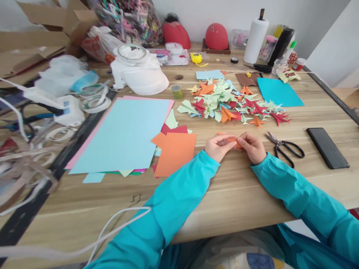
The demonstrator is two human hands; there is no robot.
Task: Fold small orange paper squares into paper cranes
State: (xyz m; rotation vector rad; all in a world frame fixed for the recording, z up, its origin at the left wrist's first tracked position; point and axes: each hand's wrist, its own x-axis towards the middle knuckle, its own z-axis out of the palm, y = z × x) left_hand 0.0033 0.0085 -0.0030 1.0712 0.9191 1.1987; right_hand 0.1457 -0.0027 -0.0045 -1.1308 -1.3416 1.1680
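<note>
My left hand [218, 146] and my right hand [252, 146] meet over the wooden table [232, 194], both pinched on a small folded orange paper piece [233, 140] held between the fingertips. Both arms wear teal sleeves. Just beyond my hands lies a pile of folded paper shapes [232, 102] in green, orange, red and blue. A stack of orange paper squares [174, 151] lies left of my left hand. Black scissors [284, 147] lie right of my right hand.
Large light-blue sheets [123, 134] over pink ones cover the left of the table. A black phone [327, 147] lies at the right, a teal sheet [279, 92] behind it. Tape rolls [94, 102], a white cap [141, 76], a paper-towel roll [255, 37] and cardboard boxes crowd the back and left.
</note>
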